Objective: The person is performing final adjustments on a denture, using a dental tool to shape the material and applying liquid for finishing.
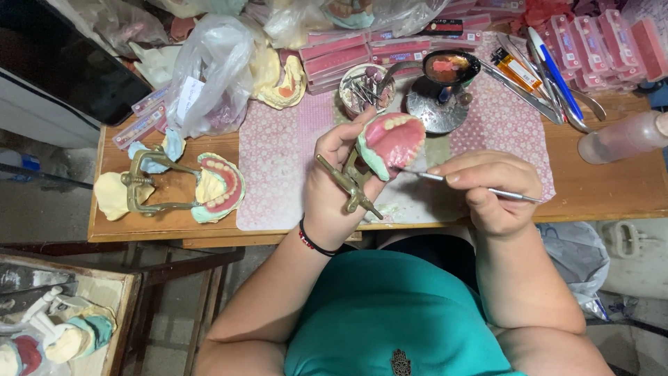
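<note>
While the wooden workbench [612, 191] spans the middle of the frame, a pink patterned mat [278, 160] covers its centre, with the person's teal shirt [396, 313] filling the lower middle. At upper left lies a crumpled clear plastic bag [209, 69], and stacks of pink tooth-card boxes [348, 56] run along the top edge. Left of the mat rests a second brass articulator [149, 184] carrying plaster casts and a pink wax denture. A round metal burner stand [438, 108] with a small dish of melted wax [451, 67] sits at upper centre, beside a small cup of burs [365, 87].

Just below centre, the left hand [334, 184] is closed around a brass articulator [351, 188], holding up its mounted wax denture [393, 143], pink base and pale teeth facing the camera, above the mat's near edge. The right hand [497, 191], at centre right, pinches a slim metal wax carver [480, 188] between thumb and fingers, its tip touching the denture's right rim. A black and red bracelet [313, 244] circles the left wrist.
</note>
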